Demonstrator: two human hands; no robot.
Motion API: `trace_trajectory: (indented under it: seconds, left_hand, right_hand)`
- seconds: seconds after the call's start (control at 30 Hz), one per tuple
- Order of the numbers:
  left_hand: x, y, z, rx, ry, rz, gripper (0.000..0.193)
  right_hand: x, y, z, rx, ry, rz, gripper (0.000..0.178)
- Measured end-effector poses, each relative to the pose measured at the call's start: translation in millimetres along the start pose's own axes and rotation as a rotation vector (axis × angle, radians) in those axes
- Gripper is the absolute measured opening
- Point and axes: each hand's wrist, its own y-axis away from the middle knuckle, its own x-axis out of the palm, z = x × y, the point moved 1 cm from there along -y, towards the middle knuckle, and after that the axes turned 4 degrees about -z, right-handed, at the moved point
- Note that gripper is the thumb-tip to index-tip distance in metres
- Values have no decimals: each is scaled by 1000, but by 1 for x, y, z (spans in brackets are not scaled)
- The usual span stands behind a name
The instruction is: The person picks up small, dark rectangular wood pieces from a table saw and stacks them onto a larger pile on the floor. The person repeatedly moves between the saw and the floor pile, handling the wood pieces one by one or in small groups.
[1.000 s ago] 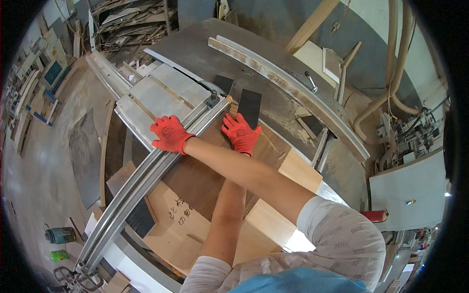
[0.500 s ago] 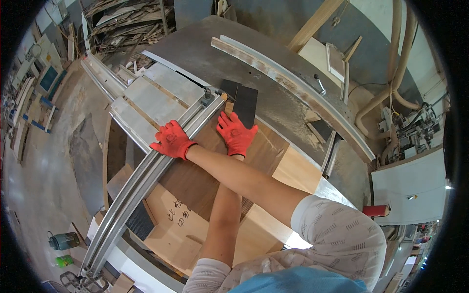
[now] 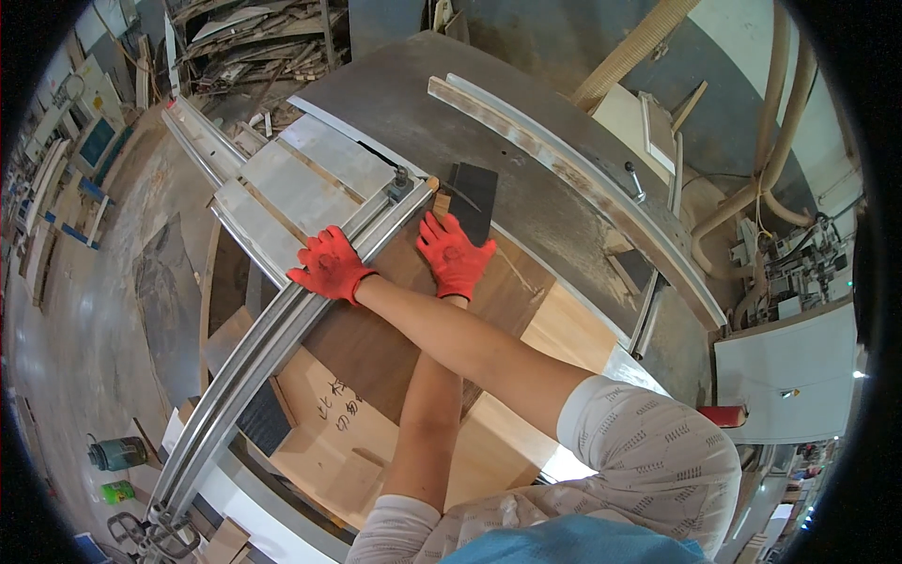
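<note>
My forearms cross, the right over the left. My right hand [image 3: 329, 265], in a red glove, lies over a silver metal fence rail [image 3: 254, 362], its fingers curled onto the far side. My left hand [image 3: 455, 256], also gloved in red, rests flat with thumb and fingers spread. It lies at the edge of a brown wood-grain board [image 3: 376, 350], touching a small dark board [image 3: 475, 207]. A small pale wood block [image 3: 441, 205] sits at its fingertips, by the rail's end. A thin curved edge shows against the dark board; I cannot make out what it is.
A long dusty rip fence [image 3: 573, 183] crosses the dark saw table [image 3: 395, 85]. The grey sliding table [image 3: 305, 160] lies at left. Tan hoses [image 3: 770, 122] hang at right. Scrap wood [image 3: 272, 47] fills a rack behind. A bottle [image 3: 122, 454] stands at lower left.
The saw table and its rip fence have shifted right in view, while both hands hold nearly the same places. Less of the dark board's left part shows, and a thin curved edge now appears there.
</note>
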Motion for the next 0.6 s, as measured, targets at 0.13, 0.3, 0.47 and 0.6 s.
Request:
trace_trajectory:
  seconds: [0.13,0.3,0.47,0.6]
  left_hand:
    - [5,-3,2,-6,7,14,86]
    - [11,-4,3,-22,-24,58,93]
    - [30,-8,26,-9,-131,6,103]
    - [30,-2,9,-53,-4,126,101]
  right_hand:
    - [7,-2,-4,-11,26,-23,51]
    - [10,-3,-11,-17,-2,9,49]
    - [-34,-16,-31,-170,-287,17,43]
    - [-139,-17,-172,-371,12,-272,42]
